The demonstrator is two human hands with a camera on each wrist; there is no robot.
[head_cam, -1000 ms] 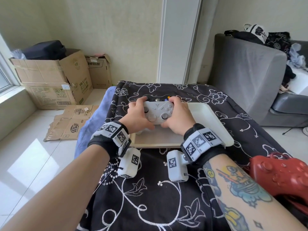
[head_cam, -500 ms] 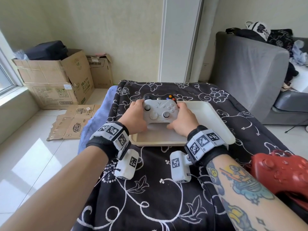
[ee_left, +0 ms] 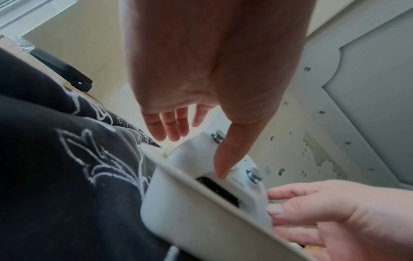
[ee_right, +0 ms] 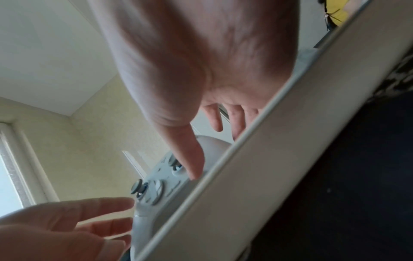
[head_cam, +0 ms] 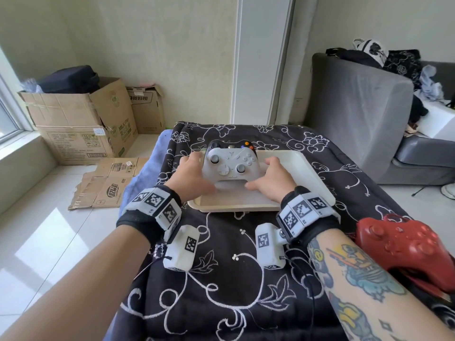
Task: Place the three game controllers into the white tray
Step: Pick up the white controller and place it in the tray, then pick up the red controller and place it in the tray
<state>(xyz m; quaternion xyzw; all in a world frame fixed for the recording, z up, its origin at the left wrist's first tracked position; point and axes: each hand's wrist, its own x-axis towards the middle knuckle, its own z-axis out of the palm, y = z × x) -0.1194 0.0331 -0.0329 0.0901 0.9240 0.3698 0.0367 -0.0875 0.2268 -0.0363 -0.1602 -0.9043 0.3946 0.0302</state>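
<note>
Both grips spread beside white controller (head_cam: 231, 166), grey sticks, in white tray (head_cam: 305, 173).

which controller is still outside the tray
The red controller, on the black cloth by the right forearm. The white controller and black controller lie in the white tray.

Controller (head_cam: 231, 166) in tray (head_cam: 309, 173), 2nd controller (head_cam: 403, 244) right

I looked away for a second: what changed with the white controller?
Both hands let go of the white game controller; it now lies in the white tray. The left hand and right hand opened beside it. The red game controller stayed on the cloth.
</note>
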